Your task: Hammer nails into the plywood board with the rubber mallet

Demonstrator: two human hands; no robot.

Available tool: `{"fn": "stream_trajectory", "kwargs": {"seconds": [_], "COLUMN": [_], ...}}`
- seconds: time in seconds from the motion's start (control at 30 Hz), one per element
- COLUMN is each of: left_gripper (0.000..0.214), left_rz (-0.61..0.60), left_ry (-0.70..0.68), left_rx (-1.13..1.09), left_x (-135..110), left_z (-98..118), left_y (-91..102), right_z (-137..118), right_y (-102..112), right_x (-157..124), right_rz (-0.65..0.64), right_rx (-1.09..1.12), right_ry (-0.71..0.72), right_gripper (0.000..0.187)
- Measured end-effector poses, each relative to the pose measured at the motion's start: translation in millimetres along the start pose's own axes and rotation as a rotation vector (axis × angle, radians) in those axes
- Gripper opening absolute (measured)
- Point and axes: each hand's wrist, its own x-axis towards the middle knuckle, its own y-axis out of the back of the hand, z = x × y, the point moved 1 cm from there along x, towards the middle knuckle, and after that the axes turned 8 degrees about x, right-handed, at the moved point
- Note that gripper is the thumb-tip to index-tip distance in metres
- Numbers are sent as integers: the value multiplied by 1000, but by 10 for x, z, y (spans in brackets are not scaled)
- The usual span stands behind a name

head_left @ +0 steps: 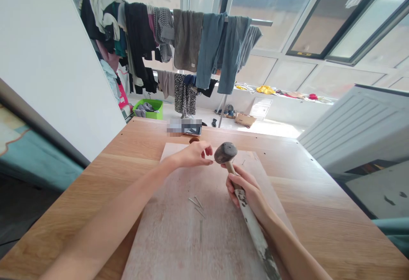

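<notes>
My right hand (pixel 246 190) is wrapped round the paint-stained wooden handle of a mallet (pixel 225 152), whose dark rubber head hovers over the far part of a pale plywood board (pixel 179 237). Just left of the mallet head, my left hand (pixel 194 154) rests on the board with thumb and fingertips pinched together; what they pinch is too small to see. A few loose nails (pixel 196 203) lie on the board between my forearms, and one more nail (pixel 243 161) lies right of the mallet head.
The board lies on a wooden table (pixel 319 194). A phone (pixel 191 126) sits at the table's far edge. Beyond stand a rack of hanging clothes (pixel 191 45), a green basket (pixel 148 108) and big windows. A white wall (pixel 47 67) runs along the left.
</notes>
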Motion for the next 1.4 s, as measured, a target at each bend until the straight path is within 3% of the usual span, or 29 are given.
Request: {"fn": "stream_trajectory", "kwargs": {"seconds": [0.1, 0.2, 0.27, 0.37, 0.53, 0.67, 0.83, 0.93, 1.0, 1.4], "left_gripper": [14, 22, 20, 12, 7, 3, 11, 11, 13, 11], "left_rz": [-248, -510, -607, -639, -588, -515, -204, -13, 52, 145], "left_ry": [-54, -135, -154, -154, -176, -155, -73, -26, -16, -46], "left_rx": [135, 248, 300, 355, 400, 369, 141, 54, 61, 28], "left_x": [-154, -354, -455, -523, -531, -501, -361, -271, -238, -186], "left_z": [173, 367, 450, 485, 461, 406, 131, -69, -159, -171], "left_y": [195, 249, 220, 145, 91, 154, 207, 141, 80, -79], "right_z": [-13, -33, -38, -22, 14, 15, 4, 1, 1, 19], "right_y": [2, 9, 24, 57, 97, 98, 78, 67, 65, 84], "right_x": [-11, -26, -32, -29, 0, 8, 4, 9, 12, 15], "right_rz": [30, 60, 80, 102, 122, 132, 136, 132, 127, 83], "right_rx": [8, 19, 20, 24, 21, 17, 39, 44, 43, 56], "right_ry": [16, 52, 74, 94, 106, 100, 104, 95, 93, 113], "right_gripper": [44, 42, 40, 38, 39, 41, 42, 43, 43, 41]}}
